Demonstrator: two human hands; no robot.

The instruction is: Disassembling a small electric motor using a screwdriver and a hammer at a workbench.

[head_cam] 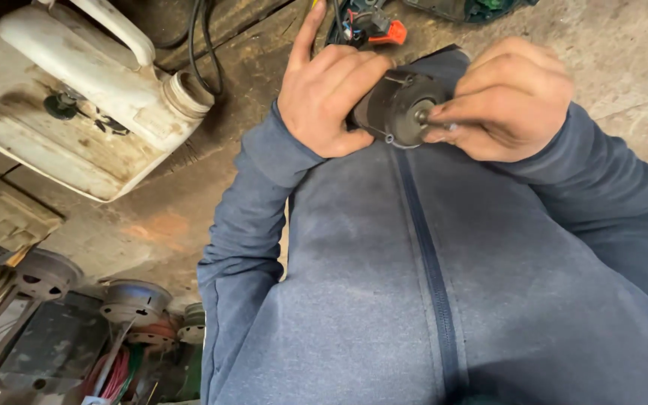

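My left hand [330,97] is wrapped around a dark, round motor-like part [399,111], with the index finger sticking up. My right hand [515,97] pinches at the small shaft in the middle of the part's face with its fingertips. Both hands hold the part just above my blue zipped top [414,285], which fills the lower half of the head view. The far side of the part is hidden behind my fingers.
A dirty white plastic canister [76,97] lies at the upper left beside a black cable [200,45]. An orange piece with wires [388,31] and a green tool housing [481,7] lie beyond my hands. Metal pulleys [135,300] and coloured wires [118,371] sit at the lower left.
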